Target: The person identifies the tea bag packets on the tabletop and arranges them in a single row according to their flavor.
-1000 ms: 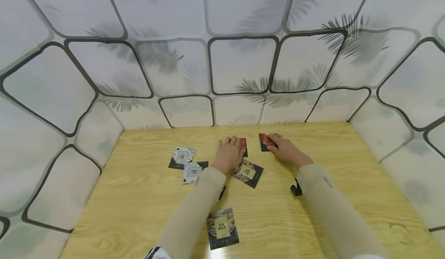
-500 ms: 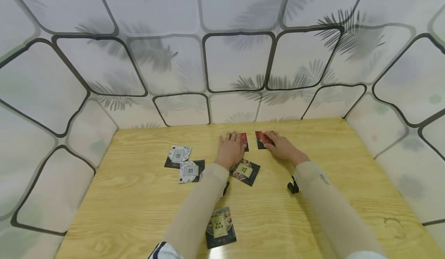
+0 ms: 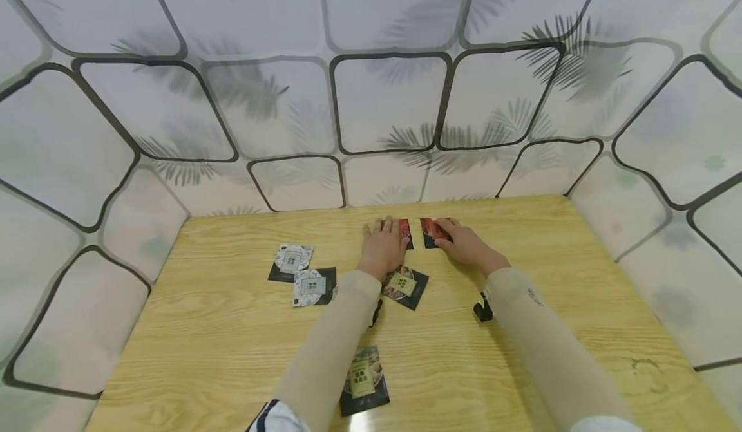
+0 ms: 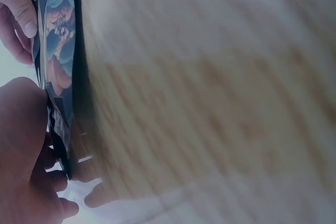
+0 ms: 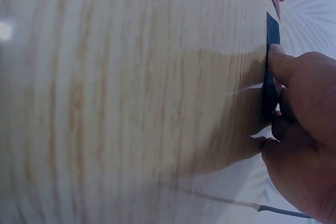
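Observation:
My left hand (image 3: 384,250) lies with straight fingers on a flat red-and-black packet (image 3: 405,231), covering its left part. To its right a second red-and-black packet (image 3: 428,234) lies almost level with it, a narrow gap between them. My right hand (image 3: 468,246) grips this second one; in the right wrist view the thumb is on the dark packet (image 5: 272,72) and the other fingers curl at its far end. A dark packet with a food picture and yellow label (image 3: 410,288) lies tilted just below my left hand, its corner near the wrist.
Two white-patterned packets with dark edges (image 3: 292,261) lie overlapping on the left. Another yellow-labelled food packet (image 3: 364,387) is at the front, beside my left sleeve. Patterned fabric walls (image 3: 382,181) enclose the wooden table (image 3: 232,355) at the back and sides.
My right hand has slid its red-and-black packet left, narrowing the gap to the other one. My left hand stays in place on its packet. The head view has shifted slightly.

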### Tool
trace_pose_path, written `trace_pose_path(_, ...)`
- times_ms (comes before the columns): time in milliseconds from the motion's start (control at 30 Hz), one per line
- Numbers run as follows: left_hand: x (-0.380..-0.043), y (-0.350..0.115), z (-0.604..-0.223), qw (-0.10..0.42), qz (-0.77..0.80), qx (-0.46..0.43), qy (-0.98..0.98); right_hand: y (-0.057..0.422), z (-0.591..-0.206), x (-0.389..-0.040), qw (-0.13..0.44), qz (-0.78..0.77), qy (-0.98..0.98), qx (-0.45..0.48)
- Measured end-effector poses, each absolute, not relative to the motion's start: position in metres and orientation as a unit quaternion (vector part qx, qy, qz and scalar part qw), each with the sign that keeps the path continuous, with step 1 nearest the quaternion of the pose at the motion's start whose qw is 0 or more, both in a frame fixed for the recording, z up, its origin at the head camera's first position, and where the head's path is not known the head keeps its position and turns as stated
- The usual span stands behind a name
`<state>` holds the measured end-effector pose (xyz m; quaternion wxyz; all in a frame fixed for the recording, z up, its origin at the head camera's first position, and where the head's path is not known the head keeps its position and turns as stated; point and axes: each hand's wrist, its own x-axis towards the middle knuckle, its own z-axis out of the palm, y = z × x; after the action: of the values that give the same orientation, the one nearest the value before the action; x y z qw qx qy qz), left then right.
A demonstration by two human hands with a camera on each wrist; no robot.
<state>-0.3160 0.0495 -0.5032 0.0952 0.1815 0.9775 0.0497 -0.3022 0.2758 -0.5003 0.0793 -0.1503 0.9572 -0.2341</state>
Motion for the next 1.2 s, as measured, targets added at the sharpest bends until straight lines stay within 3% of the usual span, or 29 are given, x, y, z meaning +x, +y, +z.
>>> trace_pose_path(600,-0.319,0.048,-0.503,0.089,0.060,0.190,0.976,0.277,-0.501,-0.301,0.089,-0.241,0.956,-0.139)
trace_pose_path(1200,-0.294,-0.007,-0.494,0.056,0.076,0.277,0.956,0.278,-0.503,-0.302,0.078,-0.246,0.955,-0.149)
